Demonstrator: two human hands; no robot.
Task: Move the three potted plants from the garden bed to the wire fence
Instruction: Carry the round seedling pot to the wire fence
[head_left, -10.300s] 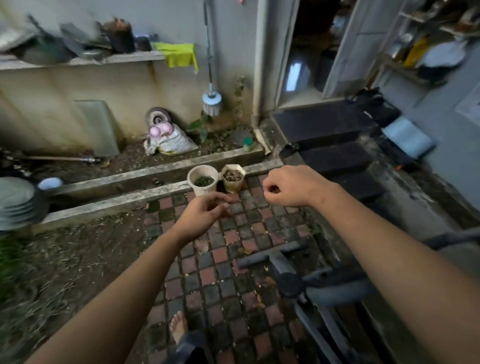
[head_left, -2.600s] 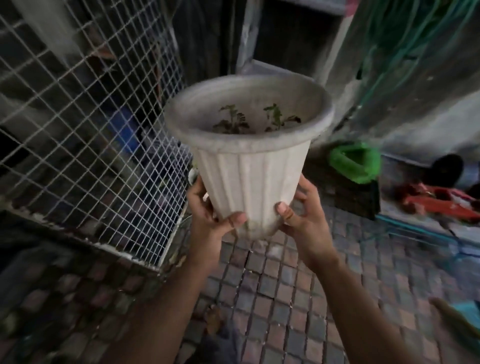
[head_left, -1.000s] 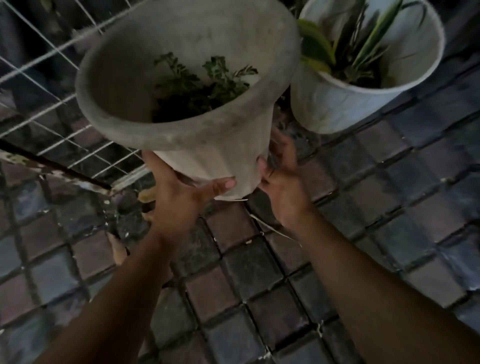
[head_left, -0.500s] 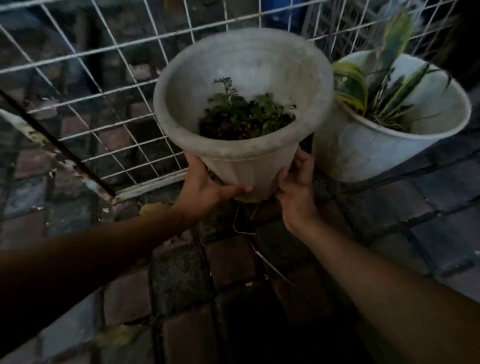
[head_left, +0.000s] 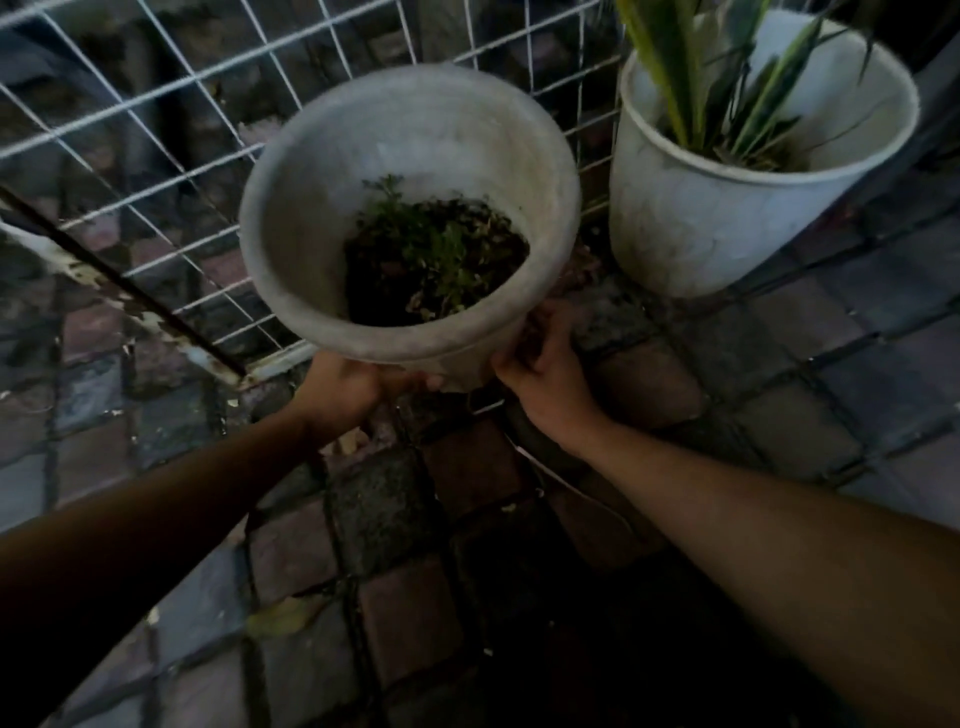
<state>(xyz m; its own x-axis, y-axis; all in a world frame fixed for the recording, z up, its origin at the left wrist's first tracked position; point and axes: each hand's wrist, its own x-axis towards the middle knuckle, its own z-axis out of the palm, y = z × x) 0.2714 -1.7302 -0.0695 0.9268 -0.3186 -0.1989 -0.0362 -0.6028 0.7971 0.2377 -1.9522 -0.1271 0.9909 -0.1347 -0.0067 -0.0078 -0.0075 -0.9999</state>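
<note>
A pale ribbed pot (head_left: 415, 135) with a small leafy plant and dark soil sits low against the white wire fence (head_left: 156, 119). My left hand (head_left: 343, 389) grips the pot's lower left side. My right hand (head_left: 545, 384) wraps its lower right side, fingers curled against the wall. The pot's base is hidden by its rim and my hands, so I cannot tell if it rests on the paving. It leans slightly toward me.
A larger white pot (head_left: 727, 208) with long striped leaves stands just to the right, by the fence. Square paving bricks (head_left: 405, 613) cover the ground. A rusty fence rail (head_left: 130, 296) runs diagonally at the left.
The pot has come down and forward toward the fence base beside the larger white pot. Both hands have kept their hold on its lower sides.
</note>
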